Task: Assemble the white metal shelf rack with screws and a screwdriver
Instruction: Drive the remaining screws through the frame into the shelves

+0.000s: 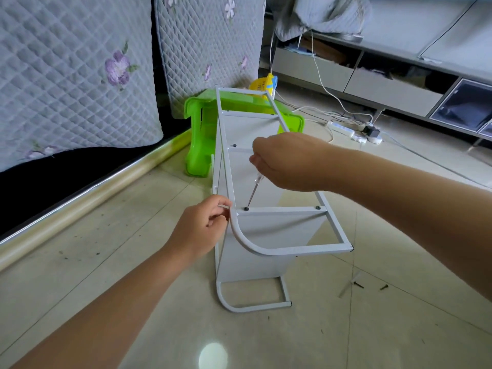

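Glossy tiled floor [149, 262], quilted covers [66, 75], perhaps TV cabinet [386, 86].

My right hand [282, 162] covers the screwdriver [254, 191] handle; only the shaft shows. The rack [266, 230] hides part of the green stool [202, 129]. Loose screws [371, 285] are too small to type.

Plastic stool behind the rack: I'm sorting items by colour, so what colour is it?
Bright green, seen in the head view.

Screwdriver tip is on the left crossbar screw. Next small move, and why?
Probably keep turning: the clear-handled screwdriver in the right hand sits on the dark screw, while the left hand steadies the white metal rack frame.
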Demonstrator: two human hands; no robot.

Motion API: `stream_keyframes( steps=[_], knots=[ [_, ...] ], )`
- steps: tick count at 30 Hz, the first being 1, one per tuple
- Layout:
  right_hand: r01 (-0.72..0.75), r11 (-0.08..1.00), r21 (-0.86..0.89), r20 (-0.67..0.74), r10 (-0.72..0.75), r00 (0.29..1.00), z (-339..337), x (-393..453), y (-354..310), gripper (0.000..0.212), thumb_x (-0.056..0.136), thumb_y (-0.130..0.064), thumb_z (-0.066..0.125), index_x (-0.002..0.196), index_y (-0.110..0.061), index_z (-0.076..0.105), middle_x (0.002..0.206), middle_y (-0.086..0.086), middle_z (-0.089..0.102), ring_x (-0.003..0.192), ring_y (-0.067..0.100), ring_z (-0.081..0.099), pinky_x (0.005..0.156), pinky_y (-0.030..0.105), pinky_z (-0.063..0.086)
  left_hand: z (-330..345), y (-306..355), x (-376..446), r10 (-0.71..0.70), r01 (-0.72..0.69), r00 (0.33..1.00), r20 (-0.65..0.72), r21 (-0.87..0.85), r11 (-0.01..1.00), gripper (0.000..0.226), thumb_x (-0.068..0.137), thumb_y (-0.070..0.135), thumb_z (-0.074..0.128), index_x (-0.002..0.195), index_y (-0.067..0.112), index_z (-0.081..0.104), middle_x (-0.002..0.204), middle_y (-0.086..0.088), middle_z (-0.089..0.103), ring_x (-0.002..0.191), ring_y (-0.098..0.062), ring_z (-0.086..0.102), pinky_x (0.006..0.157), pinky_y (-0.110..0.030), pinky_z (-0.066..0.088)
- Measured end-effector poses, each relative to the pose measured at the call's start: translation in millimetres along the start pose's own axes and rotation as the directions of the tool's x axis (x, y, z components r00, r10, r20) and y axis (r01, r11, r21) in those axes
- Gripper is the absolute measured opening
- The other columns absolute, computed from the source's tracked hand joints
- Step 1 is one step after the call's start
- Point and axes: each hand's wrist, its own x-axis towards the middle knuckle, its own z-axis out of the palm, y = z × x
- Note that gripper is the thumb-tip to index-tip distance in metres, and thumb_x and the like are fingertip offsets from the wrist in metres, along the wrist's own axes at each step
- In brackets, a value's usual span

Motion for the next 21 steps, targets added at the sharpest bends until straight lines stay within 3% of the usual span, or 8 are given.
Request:
stream_keyframes(
  steps=[1,3,7,9,12,16,18,21],
  knots=[
    [0.005,0.996,0.089,0.041,-0.009,0.999,0,0,3,0.024,0.099,-0.024,0.030,0.106,-0.004,0.042,0.099,0.015,0.050,0.094,0.030,0.048,0.073,0.032,0.033,0,3,-1,-0.010,0.011,1.000,0.001,-0.023,1.000,0.017,0.085,0.007,0.058,0.097,0.018,0.062,0.086,0.005,0.064,0.071,0.014,0.059,0.065,0.001,0.040],
    [0.046,0.981,0.189,0.093,-0.065,0.994,-3,0,6,0.022,0.096,-0.015,0.035,0.111,-0.002,0.043,0.096,0.008,0.044,0.089,0.025,0.043,0.077,0.032,0.033,1,7,-2,-0.028,0.028,1.000,-0.004,-0.030,0.999,0.027,0.082,0.019,0.068,0.109,0.012,0.065,0.090,0.003,0.065,0.079,0.006,0.062,0.071,0.000,0.042],
    [0.119,0.989,0.087,0.064,-0.125,0.990,-6,4,6,0.020,0.096,-0.014,0.039,0.108,-0.005,0.052,0.093,0.003,0.047,0.086,0.018,0.043,0.077,0.024,0.033,2,14,-5,-0.085,0.085,0.996,0.001,-0.011,0.996,0.047,0.074,0.016,0.076,0.118,0.010,0.062,0.108,-0.008,0.067,0.099,-0.015,0.064,0.086,-0.018,0.045],
    [0.117,0.993,-0.003,0.038,-0.116,0.992,-7,6,3,0.025,0.098,-0.023,0.038,0.089,-0.006,0.053,0.076,0.003,0.047,0.075,0.021,0.043,0.070,0.029,0.033,2,15,-6,-0.105,0.105,0.994,-0.006,-0.028,0.994,0.049,0.073,0.014,0.077,0.119,0.010,0.062,0.113,-0.012,0.065,0.100,-0.015,0.064,0.084,-0.016,0.044],
    [0.051,0.991,-0.121,0.027,-0.048,0.998,-7,6,-2,0.043,0.100,-0.030,0.032,0.061,-0.013,0.030,0.062,-0.001,0.028,0.059,0.018,0.033,0.066,0.029,0.029,2,15,-9,-0.121,0.121,0.993,-0.008,-0.048,0.992,0.051,0.071,0.013,0.078,0.120,0.011,0.062,0.116,-0.014,0.064,0.097,-0.011,0.063,0.080,-0.010,0.043],
    [-0.056,0.992,-0.115,0.008,0.057,0.998,1,-3,-1,0.039,0.100,-0.031,0.027,0.074,-0.008,0.043,0.071,0.003,0.028,0.081,0.027,0.042,0.069,0.032,0.030,3,15,-11,-0.130,0.130,0.992,0.002,-0.076,0.989,0.052,0.072,0.011,0.077,0.121,0.009,0.061,0.116,-0.014,0.064,0.091,-0.005,0.060,0.070,0.006,0.040],
    [-0.025,0.998,-0.062,0.036,0.027,0.999,2,-10,-3,0.036,0.100,-0.028,0.029,0.068,-0.012,0.032,0.070,0.002,0.029,0.079,0.023,0.036,0.068,0.025,0.025,3,14,-10,-0.114,0.114,0.993,-0.001,-0.069,0.991,0.050,0.073,0.011,0.076,0.121,0.008,0.061,0.115,-0.011,0.065,0.094,-0.004,0.060,0.072,0.005,0.040],
    [0.023,0.995,0.099,0.071,-0.030,0.997,0,-14,0,0.012,0.096,-0.014,0.034,0.101,-0.008,0.043,0.095,0.007,0.044,0.084,0.019,0.036,0.070,0.026,0.029,3,14,-8,-0.097,0.097,0.995,-0.008,-0.048,0.994,0.049,0.075,0.011,0.075,0.121,0.008,0.061,0.114,-0.010,0.065,0.099,-0.005,0.059,0.076,0.002,0.041]
  ],
)
